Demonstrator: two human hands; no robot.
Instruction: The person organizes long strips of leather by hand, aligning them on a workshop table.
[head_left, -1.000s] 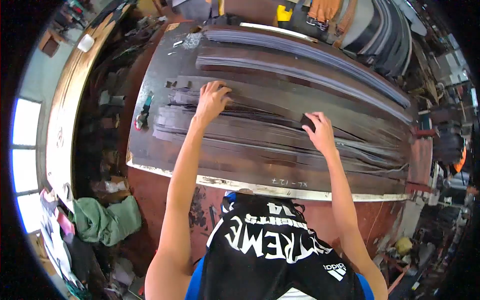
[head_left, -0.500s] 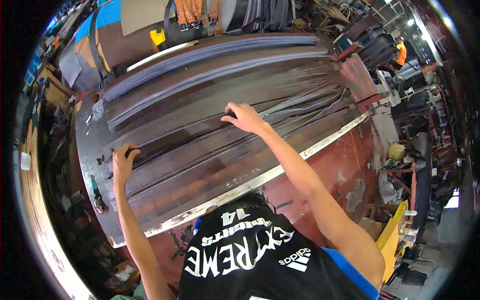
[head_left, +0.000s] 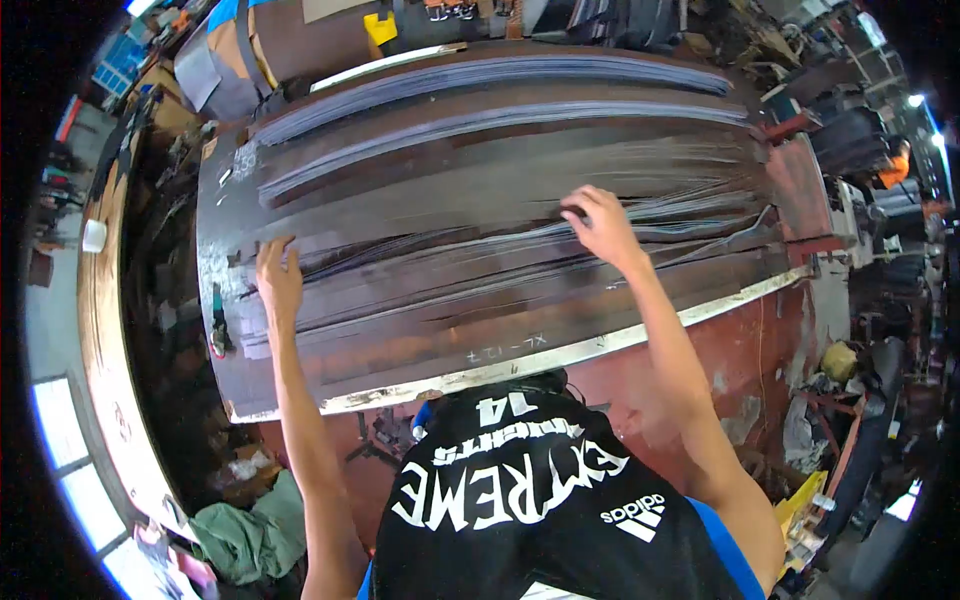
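Long, thin dark strips [head_left: 480,240] lie in loose bundles across the dark sheet-covered worktable [head_left: 420,355]. My left hand [head_left: 279,275] is at the left ends of these strips, its fingers curled toward the thumb. Farther along the same bundle, my right hand [head_left: 603,225] pinches over it with a bit of dark material between thumb and fingers. A thin dark strip appears to run between both hands, though its edges blend into the surface below. Behind them lie two neat stacks, a nearer grey-edged stack [head_left: 500,122] and a farther one [head_left: 490,78].
A green-handled cutter [head_left: 218,325] lies at the table's left end. White-edged board [head_left: 520,360] runs along the front. Red metal brackets [head_left: 800,195] stand at the right end. Large rolls [head_left: 300,50] sit behind the table. A person in orange [head_left: 895,163] is far right.
The camera view has shifted, so the table sits farther right and higher. My right hand has moved rightward along the strips, away from my left hand, which stays by the left ends.
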